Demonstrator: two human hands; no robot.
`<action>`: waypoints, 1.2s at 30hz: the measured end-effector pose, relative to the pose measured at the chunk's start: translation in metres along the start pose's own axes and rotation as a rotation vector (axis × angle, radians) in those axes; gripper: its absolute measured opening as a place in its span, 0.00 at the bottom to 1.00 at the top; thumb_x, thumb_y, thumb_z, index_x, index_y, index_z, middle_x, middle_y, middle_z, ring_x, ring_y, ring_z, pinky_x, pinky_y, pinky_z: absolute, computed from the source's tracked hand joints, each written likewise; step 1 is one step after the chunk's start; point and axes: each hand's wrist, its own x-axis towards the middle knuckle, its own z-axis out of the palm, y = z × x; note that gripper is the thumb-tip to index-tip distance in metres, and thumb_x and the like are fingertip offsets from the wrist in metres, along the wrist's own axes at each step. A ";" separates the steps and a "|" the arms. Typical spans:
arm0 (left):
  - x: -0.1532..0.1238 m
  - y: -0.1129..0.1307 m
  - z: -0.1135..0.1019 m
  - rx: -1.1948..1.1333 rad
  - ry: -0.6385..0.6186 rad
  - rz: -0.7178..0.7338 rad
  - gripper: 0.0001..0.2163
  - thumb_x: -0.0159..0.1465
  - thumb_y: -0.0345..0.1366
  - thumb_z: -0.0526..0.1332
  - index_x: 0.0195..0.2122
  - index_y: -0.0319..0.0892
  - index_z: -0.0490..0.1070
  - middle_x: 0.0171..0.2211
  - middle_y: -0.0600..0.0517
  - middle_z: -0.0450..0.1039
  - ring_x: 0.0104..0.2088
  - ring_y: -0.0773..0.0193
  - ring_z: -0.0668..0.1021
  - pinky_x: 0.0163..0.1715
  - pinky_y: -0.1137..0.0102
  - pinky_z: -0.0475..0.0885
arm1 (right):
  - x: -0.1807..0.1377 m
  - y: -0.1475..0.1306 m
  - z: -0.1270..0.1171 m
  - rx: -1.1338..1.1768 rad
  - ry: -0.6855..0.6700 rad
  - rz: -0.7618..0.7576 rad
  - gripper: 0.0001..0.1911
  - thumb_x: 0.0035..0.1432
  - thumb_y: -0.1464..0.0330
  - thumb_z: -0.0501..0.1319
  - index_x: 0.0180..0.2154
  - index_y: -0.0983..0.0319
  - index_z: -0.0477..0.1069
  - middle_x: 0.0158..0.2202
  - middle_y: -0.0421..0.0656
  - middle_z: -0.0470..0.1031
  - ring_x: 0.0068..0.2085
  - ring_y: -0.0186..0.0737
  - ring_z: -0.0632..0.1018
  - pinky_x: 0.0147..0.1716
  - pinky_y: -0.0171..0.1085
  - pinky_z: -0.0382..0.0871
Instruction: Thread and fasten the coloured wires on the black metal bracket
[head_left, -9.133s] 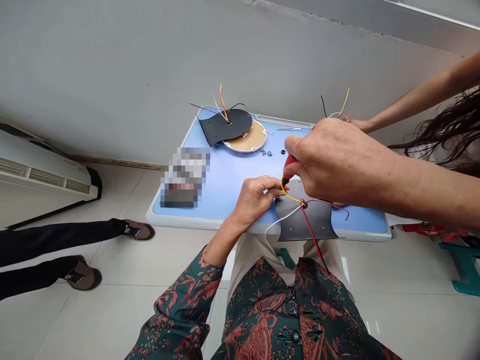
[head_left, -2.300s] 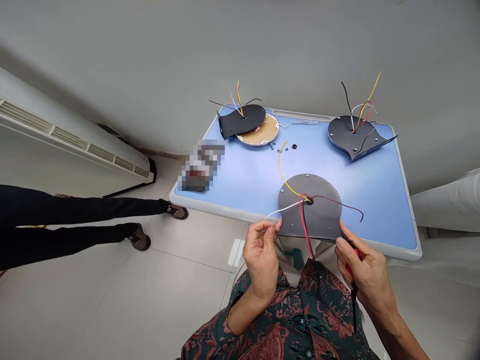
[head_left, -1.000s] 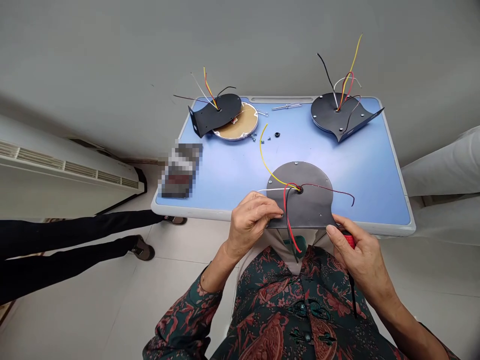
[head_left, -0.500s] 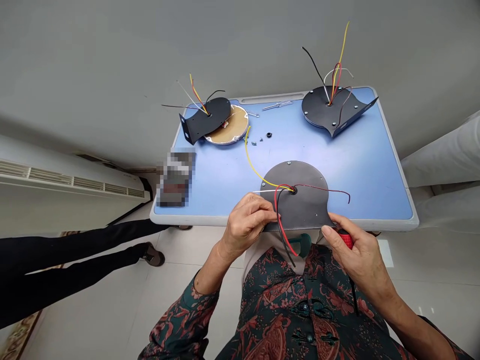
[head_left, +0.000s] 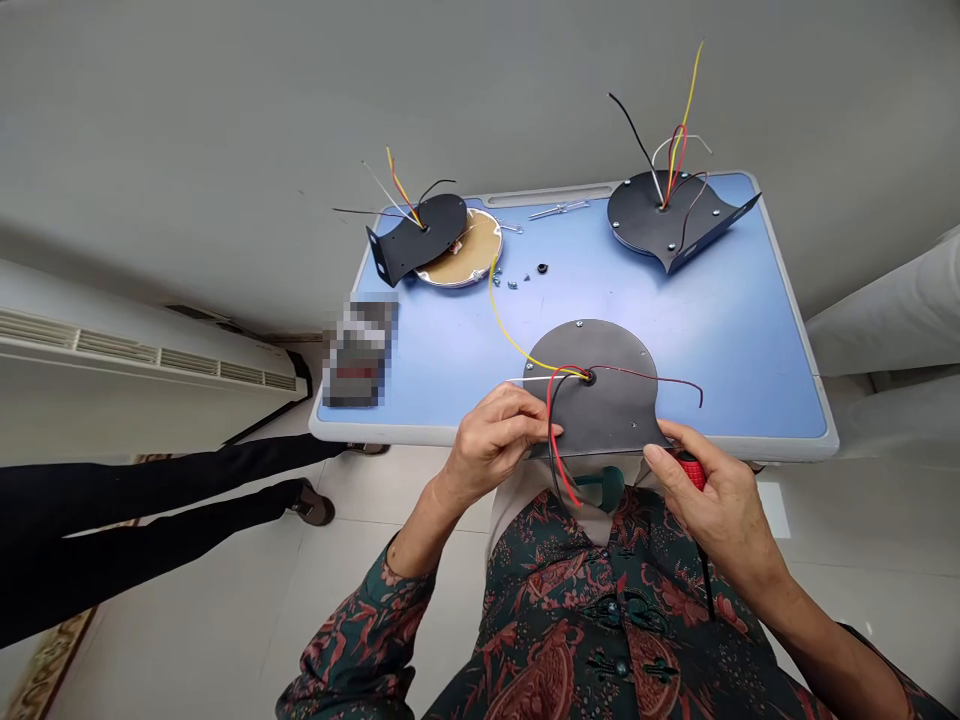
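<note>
A dark grey round metal plate (head_left: 600,345) with a straight bent edge lies at the front of the table, facing up. Yellow, white, red, black and brown wires come out of its centre hole. My left hand (head_left: 499,435) is closed in a pinch on the plate's lower left, beside the red wire (head_left: 556,455) and black wire; what its fingertips hold is too small to make out. With my right hand (head_left: 709,490) I grip a screwdriver (head_left: 694,474) by its red handle, its shaft pointing down. That hand's thumb and forefinger also touch the plate's right corner.
Similar wired plates stand at the back left (head_left: 420,235) and back right (head_left: 649,220) of the blue table (head_left: 727,370). Small screws (head_left: 512,285), a black grommet (head_left: 542,268) and clear packets (head_left: 559,210) lie between. A blurred dark item (head_left: 360,355) lies left. Another person's legs (head_left: 187,500) show left.
The view has shifted slightly. The hanging red and black wire ends have swung a little to the left. Both hands keep about the same place at the plate.
</note>
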 end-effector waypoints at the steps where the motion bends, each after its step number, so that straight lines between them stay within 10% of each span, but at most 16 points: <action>1: 0.000 0.000 0.000 -0.004 0.006 -0.009 0.09 0.70 0.26 0.60 0.41 0.44 0.78 0.33 0.50 0.77 0.35 0.64 0.76 0.38 0.65 0.72 | 0.000 0.000 0.000 -0.001 0.016 -0.005 0.31 0.55 0.48 0.61 0.47 0.67 0.79 0.21 0.37 0.67 0.23 0.34 0.66 0.26 0.36 0.64; 10: 0.011 0.000 0.001 0.045 0.030 -0.058 0.07 0.70 0.29 0.61 0.38 0.42 0.79 0.35 0.49 0.78 0.36 0.64 0.77 0.38 0.68 0.73 | 0.012 -0.023 0.005 0.590 -0.179 0.183 0.27 0.56 0.53 0.66 0.50 0.64 0.67 0.32 0.40 0.78 0.15 0.24 0.56 0.09 0.29 0.50; 22: 0.026 0.005 0.022 0.025 0.180 -0.230 0.06 0.66 0.25 0.65 0.36 0.42 0.78 0.31 0.52 0.79 0.36 0.62 0.79 0.42 0.65 0.73 | 0.051 -0.051 -0.027 0.444 -0.134 0.131 0.30 0.59 0.57 0.66 0.60 0.60 0.66 0.24 0.33 0.68 0.16 0.25 0.58 0.11 0.27 0.48; 29: 0.028 0.009 0.023 0.062 0.163 -0.272 0.08 0.65 0.23 0.63 0.37 0.43 0.78 0.33 0.52 0.79 0.37 0.62 0.80 0.42 0.64 0.74 | 0.033 -0.102 -0.045 0.864 0.220 -0.506 0.12 0.66 0.67 0.53 0.37 0.58 0.75 0.19 0.35 0.53 0.14 0.29 0.52 0.10 0.35 0.43; 36: 0.029 0.013 0.022 0.082 0.131 -0.309 0.09 0.64 0.21 0.64 0.36 0.43 0.77 0.34 0.52 0.79 0.37 0.61 0.79 0.43 0.63 0.74 | 0.062 -0.136 0.002 0.973 0.095 -0.729 0.10 0.64 0.67 0.54 0.33 0.57 0.72 0.18 0.32 0.50 0.15 0.28 0.49 0.11 0.30 0.47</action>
